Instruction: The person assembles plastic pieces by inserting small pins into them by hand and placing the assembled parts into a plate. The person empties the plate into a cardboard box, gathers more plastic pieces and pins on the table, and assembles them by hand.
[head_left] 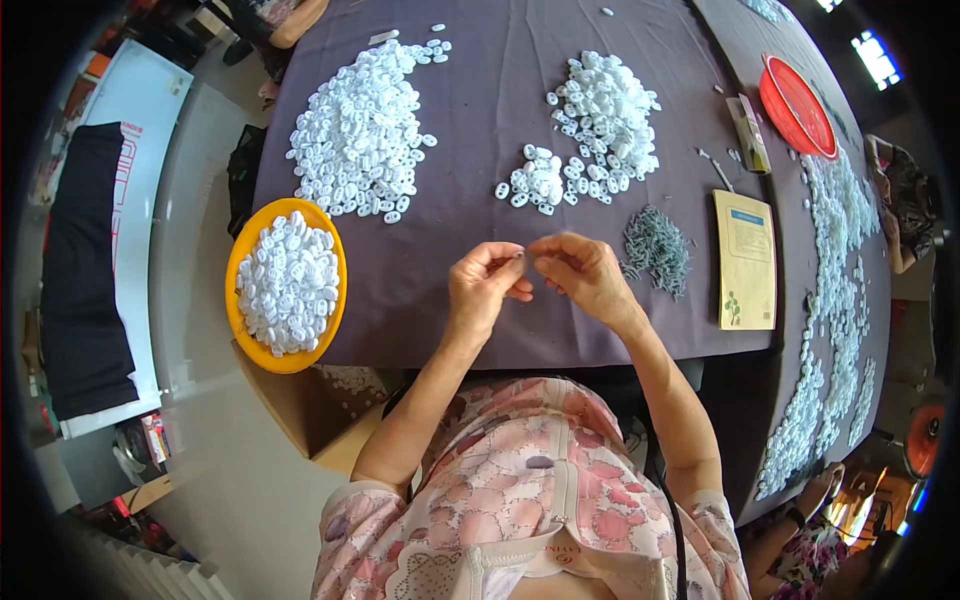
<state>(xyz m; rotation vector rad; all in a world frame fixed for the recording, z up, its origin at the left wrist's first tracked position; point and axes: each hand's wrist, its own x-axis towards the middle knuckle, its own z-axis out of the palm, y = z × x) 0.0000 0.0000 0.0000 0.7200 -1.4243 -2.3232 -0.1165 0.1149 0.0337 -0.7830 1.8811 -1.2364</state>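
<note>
My left hand (485,284) and my right hand (586,278) meet over the near part of the table, fingertips close together. Thumb and forefinger are pinched on each hand. A tiny dark spot shows at the left fingertips, too small to name; whatever the right fingers hold is hidden. Right of my right hand lies a heap of small thin grey-green pieces (658,252). Beyond the hands is a small cluster of white oval pieces with dark holes (536,180), beside a larger heap of the same pieces (608,105).
A big heap of white ovals (360,130) lies far left, above a yellow bowl (236,290) full of them. At right are a tan packet (746,262), a red basket (775,105) and another table strewn with pale pieces (830,330). A cardboard box (300,415) stands below. Other people sit nearby.
</note>
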